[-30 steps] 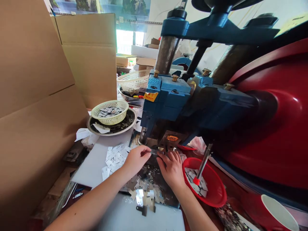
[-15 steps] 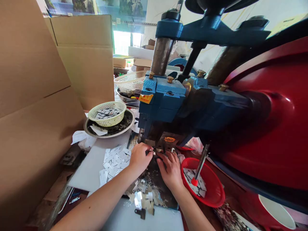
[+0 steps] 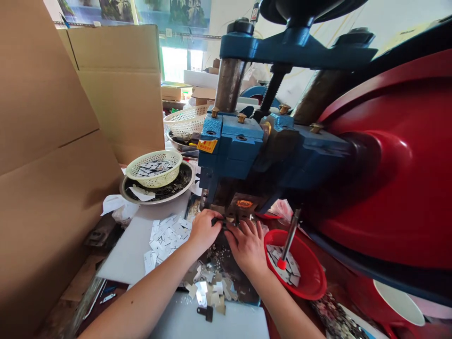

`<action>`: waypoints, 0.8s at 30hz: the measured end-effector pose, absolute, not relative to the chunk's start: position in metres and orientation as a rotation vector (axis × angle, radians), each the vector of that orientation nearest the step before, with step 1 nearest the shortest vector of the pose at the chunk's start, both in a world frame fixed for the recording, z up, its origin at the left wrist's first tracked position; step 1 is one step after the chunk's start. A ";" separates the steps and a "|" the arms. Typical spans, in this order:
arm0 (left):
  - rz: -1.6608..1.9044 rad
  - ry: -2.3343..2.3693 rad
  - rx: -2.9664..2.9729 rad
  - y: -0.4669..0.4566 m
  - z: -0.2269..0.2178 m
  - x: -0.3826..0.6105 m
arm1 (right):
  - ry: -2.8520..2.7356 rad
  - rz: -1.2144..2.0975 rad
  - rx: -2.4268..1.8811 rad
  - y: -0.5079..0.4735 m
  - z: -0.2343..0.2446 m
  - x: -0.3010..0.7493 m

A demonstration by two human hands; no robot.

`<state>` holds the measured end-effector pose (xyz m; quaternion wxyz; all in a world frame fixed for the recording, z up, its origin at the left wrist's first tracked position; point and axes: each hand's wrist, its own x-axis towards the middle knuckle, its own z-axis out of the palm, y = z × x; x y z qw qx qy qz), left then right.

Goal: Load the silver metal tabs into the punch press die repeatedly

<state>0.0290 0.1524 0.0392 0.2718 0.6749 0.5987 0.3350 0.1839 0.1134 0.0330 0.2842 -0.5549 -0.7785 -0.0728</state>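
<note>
Both hands are at the die under a blue punch press (image 3: 233,141). My left hand (image 3: 205,231) is closed, thumb against fingers, at the die's left side; a small dark edge shows by its fingertips, too hidden to name. My right hand (image 3: 249,245) lies with fingers stretched out and slightly apart, fingertips touching the die area. Small cut metal pieces (image 3: 212,292) are scattered on the press bed between my forearms. Left of my left hand is a pile of flat metal plates (image 3: 165,238).
At right, a red bowl (image 3: 312,282) contains metal plates, with a red-tipped rod (image 3: 291,235) over it. A pale basket (image 3: 158,179) of plates sits in a metal basin (image 3: 127,194) at left. Cardboard (image 3: 120,94) stands on the left; a large red wheel (image 3: 399,165) fills the right.
The view has shifted slightly, so the press and bowls appear further left. Both hands stay at the die with little movement; a pale edge at the left fingertips no longer shows.
</note>
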 end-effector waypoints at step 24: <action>0.716 1.707 2.072 0.067 0.035 -0.086 | -1.050 0.765 -1.517 0.082 -0.001 0.219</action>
